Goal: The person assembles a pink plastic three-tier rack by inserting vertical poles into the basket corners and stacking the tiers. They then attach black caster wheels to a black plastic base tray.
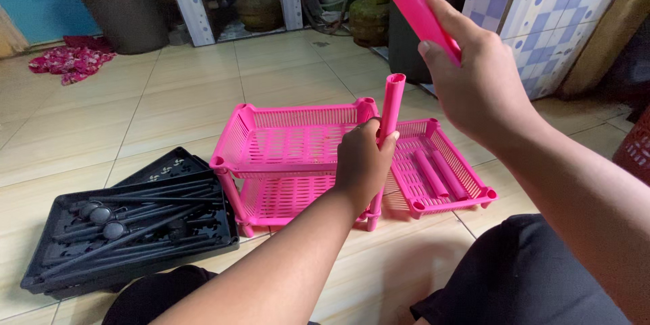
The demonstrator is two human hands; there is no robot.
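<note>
The pink rack (291, 162) in the middle has two shelves joined already. A third pink tray (440, 166) waits at its right. The left hand (362, 162) squeezes a pink pole (391, 105) standing on the rack's corner. The right hand (477, 74) grips another pink pole (420, 10), top right.

Upright pink tube (391, 112) at pink two-tier rack's (291, 156) front corner; second pink tube (416, 7) raised, tilted.
</note>
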